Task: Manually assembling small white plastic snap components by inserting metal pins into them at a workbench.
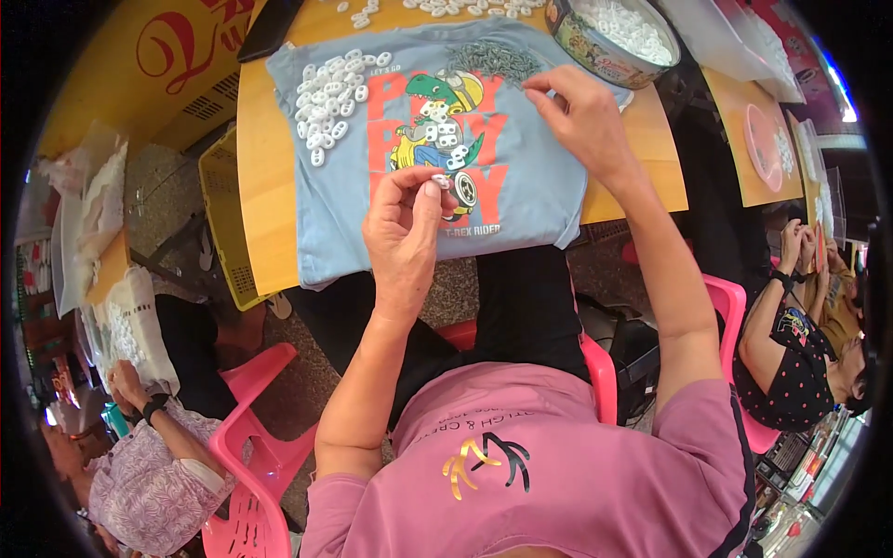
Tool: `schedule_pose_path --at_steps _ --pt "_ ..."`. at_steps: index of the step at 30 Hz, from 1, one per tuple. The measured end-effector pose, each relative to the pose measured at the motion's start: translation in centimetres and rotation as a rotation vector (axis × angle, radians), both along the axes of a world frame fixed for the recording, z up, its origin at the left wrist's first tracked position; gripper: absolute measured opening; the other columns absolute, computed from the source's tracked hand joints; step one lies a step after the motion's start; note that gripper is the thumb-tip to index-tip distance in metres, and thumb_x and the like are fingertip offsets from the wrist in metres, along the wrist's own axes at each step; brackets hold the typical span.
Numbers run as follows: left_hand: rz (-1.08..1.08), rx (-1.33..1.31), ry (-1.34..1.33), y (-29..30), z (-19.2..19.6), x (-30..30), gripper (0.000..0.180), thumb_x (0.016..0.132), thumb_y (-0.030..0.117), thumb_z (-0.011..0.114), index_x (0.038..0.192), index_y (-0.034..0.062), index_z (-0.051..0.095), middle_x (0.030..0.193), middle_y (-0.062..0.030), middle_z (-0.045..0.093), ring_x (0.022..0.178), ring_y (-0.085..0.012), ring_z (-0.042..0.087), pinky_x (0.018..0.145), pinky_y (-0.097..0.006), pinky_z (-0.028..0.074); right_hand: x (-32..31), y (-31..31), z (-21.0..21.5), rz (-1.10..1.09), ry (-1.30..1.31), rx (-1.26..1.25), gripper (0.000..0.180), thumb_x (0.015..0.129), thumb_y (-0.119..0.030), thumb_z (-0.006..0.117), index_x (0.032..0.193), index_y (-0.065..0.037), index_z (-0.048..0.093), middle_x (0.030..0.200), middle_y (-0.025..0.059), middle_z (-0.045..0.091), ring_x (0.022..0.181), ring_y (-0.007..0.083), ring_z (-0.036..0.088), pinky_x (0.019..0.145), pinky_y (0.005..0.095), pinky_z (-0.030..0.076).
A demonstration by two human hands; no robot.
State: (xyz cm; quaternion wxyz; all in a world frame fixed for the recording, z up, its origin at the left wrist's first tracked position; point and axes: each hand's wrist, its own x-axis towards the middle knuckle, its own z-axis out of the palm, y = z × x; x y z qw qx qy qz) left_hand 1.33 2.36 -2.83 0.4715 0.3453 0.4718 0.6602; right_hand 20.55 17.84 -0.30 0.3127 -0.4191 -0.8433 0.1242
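Between the thumb and forefinger of my left hand (405, 228) is a small white plastic piece (441, 181) with dark holes, held above the lower part of a blue printed T-shirt (335, 232). My right hand (586, 116) reaches to the edge of a pile of small grey metal parts (493, 61); its thumb and forefinger are closed, and whatever they pinch is too small to make out. A heap of white oval two-holed pieces (330, 98) lies at the shirt's upper left. Several white pieces (448, 138) sit on the print in the middle.
The shirt covers a wooden table (265, 186). A round tin (614, 42) of white pieces stands at the far right, and loose white pieces (465, 7) lie along the far edge. Pink chairs (251, 465) and people at work (158, 465) are on both sides. A yellow crate (223, 214) stands left.
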Motion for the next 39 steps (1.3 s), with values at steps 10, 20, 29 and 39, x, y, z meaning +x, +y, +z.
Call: schedule_pose_path --at_steps 10,20,29,39 --pt "-0.022 -0.035 0.023 0.1 -0.2 -0.2 0.013 0.096 0.005 0.054 0.106 -0.0006 0.058 0.085 -0.0027 0.061 0.077 -0.0066 0.058 0.070 -0.021 0.047 -1.5 3.9 -0.1 0.178 -0.388 0.276 0.010 0.081 -0.014 0.066 0.089 -0.009 0.068 0.090 0.0061 0.060 0.081 0.0275 0.063 0.069 0.0372 0.051" --pt "-0.019 -0.035 0.012 0.2 0.1 -0.4 0.013 0.096 0.006 0.054 0.106 -0.0013 0.058 0.086 -0.0028 0.061 0.078 -0.0072 0.058 0.072 -0.022 0.048 -1.7 4.8 0.3 0.320 -0.451 0.387 0.010 0.081 -0.013 0.063 0.084 -0.004 0.060 0.086 0.0104 0.059 0.079 0.0275 0.062 0.069 0.0368 0.051" --pt "0.004 -0.079 -0.261 0.7 1.0 -0.9 0.016 0.093 0.007 0.061 0.105 -0.0031 0.058 0.092 -0.0087 0.065 0.078 -0.0115 0.063 0.073 -0.025 0.053 -2.5 -1.4 2.8 0.218 0.198 -0.309 0.022 0.094 -0.009 0.058 0.114 -0.001 0.065 0.086 0.0003 0.064 0.071 0.0061 0.056 0.066 0.0218 0.047" --pt "-0.053 -0.053 -0.349 -0.3 2.6 -0.4 0.020 0.092 0.012 0.065 0.104 -0.0037 0.060 0.090 -0.0113 0.067 0.078 -0.0157 0.066 0.069 -0.028 0.056 -5.4 -8.1 1.2 0.336 0.884 -0.952 0.018 0.094 -0.016 0.063 0.103 0.000 0.064 0.088 0.0023 0.065 0.070 0.0062 0.056 0.065 0.0214 0.046"
